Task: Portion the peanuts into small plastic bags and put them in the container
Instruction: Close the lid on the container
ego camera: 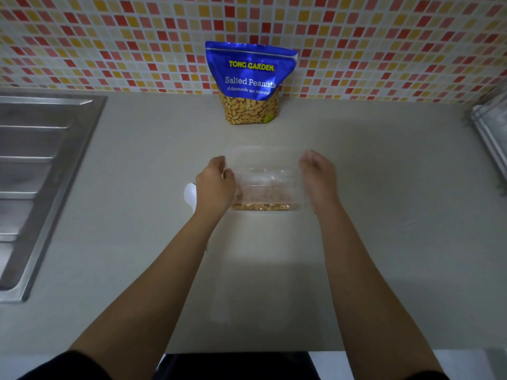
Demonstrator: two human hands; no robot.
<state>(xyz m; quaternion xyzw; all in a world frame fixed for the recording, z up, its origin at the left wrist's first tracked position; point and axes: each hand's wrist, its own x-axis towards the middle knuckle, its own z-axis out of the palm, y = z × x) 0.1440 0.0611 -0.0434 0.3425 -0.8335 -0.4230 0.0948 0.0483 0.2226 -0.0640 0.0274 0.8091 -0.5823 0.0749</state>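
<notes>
A clear plastic container [264, 163] stands on the counter's middle, with peanuts [260, 207] showing through its near wall at the bottom. My left hand [215, 185] is at its left side, fingers curved and apart, thumb touching the rim. My right hand [318, 176] is at its right side, palm facing the wall, fingers loosely spread. Neither hand closes around the box. A blue bag of salted peanuts [251, 83] stands upright against the tiled wall behind the container. A white plastic spoon [190, 194] lies left of the container, partly hidden by my left hand.
A steel sink with a ribbed drainboard [41, 174] fills the left side of the grey counter [384, 215]. A metal rack [491, 133] juts in at the right edge. The counter's front edge runs just below my elbows.
</notes>
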